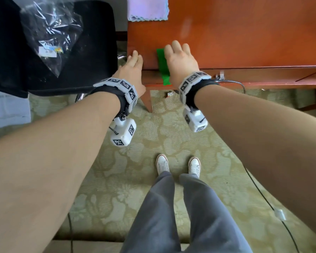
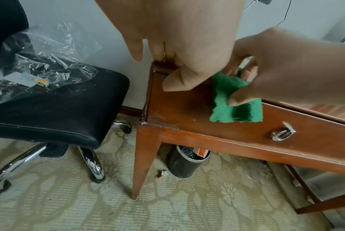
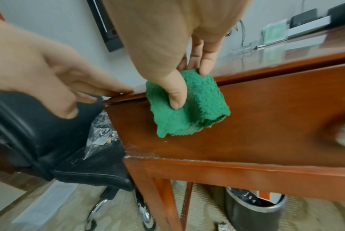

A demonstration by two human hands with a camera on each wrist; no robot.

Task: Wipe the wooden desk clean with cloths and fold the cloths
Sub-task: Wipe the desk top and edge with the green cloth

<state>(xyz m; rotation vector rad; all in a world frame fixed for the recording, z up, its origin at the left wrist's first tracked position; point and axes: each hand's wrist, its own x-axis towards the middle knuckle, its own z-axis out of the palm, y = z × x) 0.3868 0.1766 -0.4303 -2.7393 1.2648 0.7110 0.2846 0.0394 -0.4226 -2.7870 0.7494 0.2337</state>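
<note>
The reddish wooden desk (image 1: 244,37) fills the upper right of the head view. A folded green cloth (image 3: 197,112) hangs over its front edge near the left corner. My right hand (image 1: 177,52) grips the green cloth (image 1: 161,64): the thumb (image 3: 176,95) presses it against the desk's front face and the fingers lie over the top. My left hand (image 1: 135,59) rests with straight fingers (image 3: 112,90) on the desk's left corner edge and holds nothing. A lilac cloth (image 1: 147,8) lies flat on the desk's far left part.
A black office chair (image 1: 66,52) with a clear plastic bag (image 1: 49,33) on its seat stands just left of the desk. A dark bin (image 2: 185,162) sits under the desk. The drawer front has a metal ring handle (image 2: 283,134). Cables run over the carpet (image 1: 263,194).
</note>
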